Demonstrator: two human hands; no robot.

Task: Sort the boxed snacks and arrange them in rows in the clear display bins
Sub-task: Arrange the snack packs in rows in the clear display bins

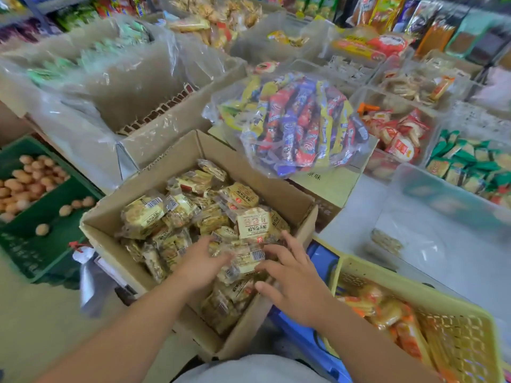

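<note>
Currently, the wrapped snack packets [251, 222] are heaped loosely in an open cardboard box [276, 187] at the lower centre of the frame, and a small clump of them is bracketed between both hands. The right hand [296, 286] is laid on the heap with its fingers [279, 252] spread and lightly bent, nothing pinched. The left hand [201, 262] is blurred and its fingers are partly buried among the wrappers, so a grip cannot be told. The packets are judged light, with slick, crinkly film over brittle contents, so they are likely to slide and should not be squeezed. Hold is best taken across the flat faces, several stacked at once. A clear display bin [431, 194] is seen at the right of the frame, apart from the box.
</note>
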